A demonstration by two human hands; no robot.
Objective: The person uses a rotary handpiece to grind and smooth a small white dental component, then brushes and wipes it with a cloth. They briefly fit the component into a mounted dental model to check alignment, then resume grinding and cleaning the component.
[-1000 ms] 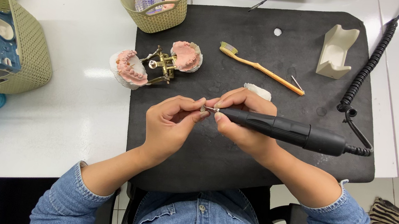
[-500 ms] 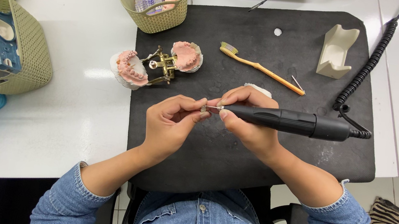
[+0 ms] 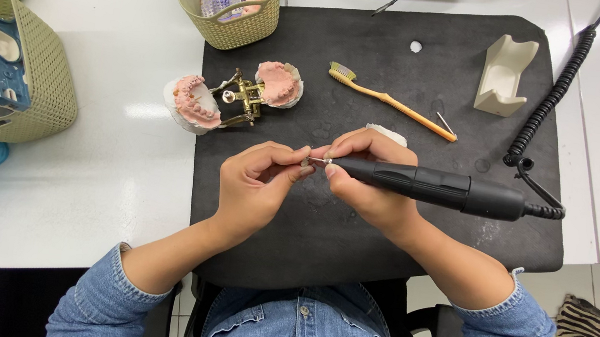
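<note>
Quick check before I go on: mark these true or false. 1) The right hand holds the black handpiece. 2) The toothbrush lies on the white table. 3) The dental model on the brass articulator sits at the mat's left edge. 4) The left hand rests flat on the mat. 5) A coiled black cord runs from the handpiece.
1) True: the right hand grips the black handpiece.
2) False: the toothbrush lies on the black mat.
3) True: the dental model straddles that edge.
4) False: the left hand pinches at the handpiece tip.
5) True: the coiled cord leads away upward.
</note>
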